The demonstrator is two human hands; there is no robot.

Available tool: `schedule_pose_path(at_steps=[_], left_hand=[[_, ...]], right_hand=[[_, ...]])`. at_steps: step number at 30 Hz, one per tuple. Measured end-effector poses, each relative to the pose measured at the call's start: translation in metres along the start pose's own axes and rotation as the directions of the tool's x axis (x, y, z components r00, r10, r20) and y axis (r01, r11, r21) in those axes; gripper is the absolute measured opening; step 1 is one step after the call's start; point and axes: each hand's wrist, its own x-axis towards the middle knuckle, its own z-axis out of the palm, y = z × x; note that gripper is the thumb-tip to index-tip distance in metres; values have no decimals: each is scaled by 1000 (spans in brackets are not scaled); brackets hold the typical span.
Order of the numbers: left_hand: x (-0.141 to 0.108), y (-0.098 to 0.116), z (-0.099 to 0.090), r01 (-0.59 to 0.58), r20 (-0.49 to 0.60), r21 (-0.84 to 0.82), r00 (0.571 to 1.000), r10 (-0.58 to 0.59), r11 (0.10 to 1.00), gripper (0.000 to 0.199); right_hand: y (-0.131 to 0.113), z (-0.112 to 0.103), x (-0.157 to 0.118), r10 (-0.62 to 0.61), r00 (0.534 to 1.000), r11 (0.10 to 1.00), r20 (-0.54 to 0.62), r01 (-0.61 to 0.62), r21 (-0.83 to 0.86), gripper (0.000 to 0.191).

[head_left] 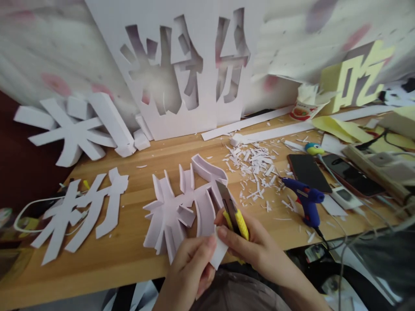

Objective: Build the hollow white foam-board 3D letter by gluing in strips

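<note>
Near the table's front edge, a small white foam-board strip (219,252) is pinched between my two hands. My left hand (194,263) grips its left side, fingers curled. My right hand (249,244) pinches its upper right side with thumb and finger while also holding a yellow-handled utility knife (239,222), blade pointing up and away. Just beyond my hands lies a partly built hollow white character (173,216), with thin walls standing up from its flat base. Part of it is hidden behind my hands and the knife.
A blue glue gun (304,196) and phones (309,172) lie at the right, beside white scraps (256,162). A flat white cut-out character (73,216) and a thick white one (76,129) are at the left. Behind stands a white board (191,125) with cut-out openings. Cables cross the right side.
</note>
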Motion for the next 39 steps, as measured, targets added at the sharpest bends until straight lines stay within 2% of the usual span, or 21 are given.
schedule_pose_path(at_steps=[2,4,5,8,10,12,13,15,18,21,25,28,34,36,39], left_hand=[[1,1,5,-14,-30,-25,999,13,1000,71],[1,4,9,-75,-140,-24,988,71,997,73],[2,7,11,-112,-216,-13,970,107,994,74],[2,12,17,-194,-424,-19,890,167,981,75],[1,14,23,-206,-534,-73,834,136,976,71],[-2,13,30,-190,-607,-128,791,75,973,65],[-3,13,33,-179,-622,-148,781,49,973,64],[-6,11,36,-162,-608,-178,793,21,971,60],[-8,7,35,-182,-519,-186,853,61,965,56],[-10,0,25,-193,-450,-113,885,124,975,49],[-10,-12,7,-143,-482,-6,868,123,990,33],[-10,-19,-2,-119,-507,23,854,114,993,36],[-11,-23,-6,-147,-370,55,916,157,988,32],[-11,-23,-6,-156,-369,63,914,169,986,31],[-12,-21,-4,-137,-428,45,892,143,990,31]], right_hand=[[1,-1,0,-75,994,995,-77,69,-78,38],[0,-4,-4,-216,961,949,-174,165,-269,43],[-1,-6,-8,-296,938,897,-180,208,-390,48],[-3,-7,-21,-435,900,683,-32,307,-662,60],[-1,-4,-28,-498,866,540,39,345,-768,61],[1,1,-30,-563,825,427,58,350,-834,60],[3,3,-30,-587,807,383,65,347,-856,60],[5,5,-28,-613,787,326,73,335,-884,60],[7,5,-27,-618,782,293,81,324,-899,60],[6,4,-28,-605,791,293,87,323,-900,59],[4,3,-31,-588,804,293,88,313,-903,58],[4,3,-33,-567,820,316,77,303,-899,58],[10,3,-34,-545,837,371,52,296,-880,59],[11,3,-33,-541,839,374,60,304,-876,58],[11,4,-31,-535,841,374,72,313,-873,58]])
